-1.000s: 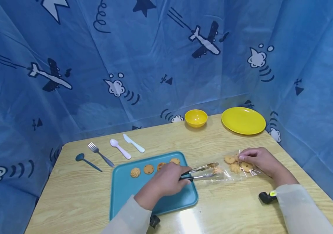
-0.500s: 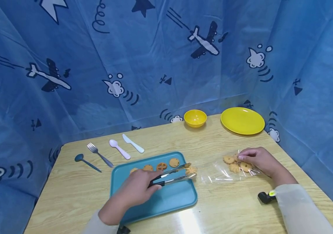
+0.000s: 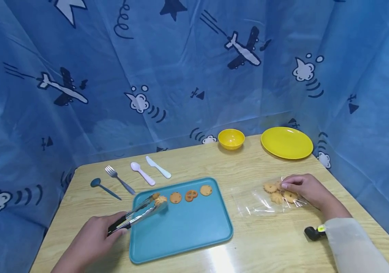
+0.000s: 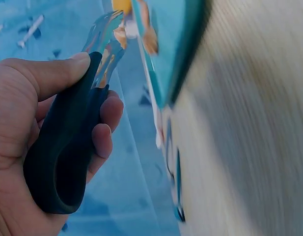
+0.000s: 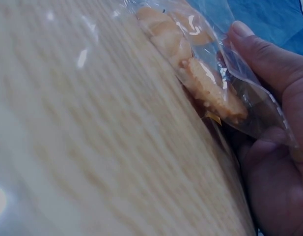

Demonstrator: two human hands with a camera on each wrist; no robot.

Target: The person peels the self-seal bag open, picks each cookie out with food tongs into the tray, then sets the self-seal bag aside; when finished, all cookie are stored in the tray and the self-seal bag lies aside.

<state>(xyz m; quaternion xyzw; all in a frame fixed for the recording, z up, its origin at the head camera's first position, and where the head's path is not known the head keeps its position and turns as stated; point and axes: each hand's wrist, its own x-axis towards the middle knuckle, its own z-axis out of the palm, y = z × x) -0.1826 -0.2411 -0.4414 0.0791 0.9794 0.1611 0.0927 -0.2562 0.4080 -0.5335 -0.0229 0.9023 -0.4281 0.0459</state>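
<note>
Lower left, the left hand [image 3: 93, 236] grips tongs [image 3: 146, 214], a cookie [image 3: 160, 200] at their tips; I'd squeeze lightly. Lower right, the right hand [image 3: 305, 189] pinches the bag [image 3: 260, 203].

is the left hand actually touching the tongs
Touching: the left wrist view shows the left hand gripping the tongs between thumb and fingers.

Pale sleeve [image 3: 356, 244], black wrist camera [image 3: 312, 233]

A curtained-off booth, wider setting unclear: blue airplane-print fabric [image 3: 180, 76] hangs beyond the hands [image 3: 93, 237], around a wood-grain worktop [image 3: 266, 242].
</note>
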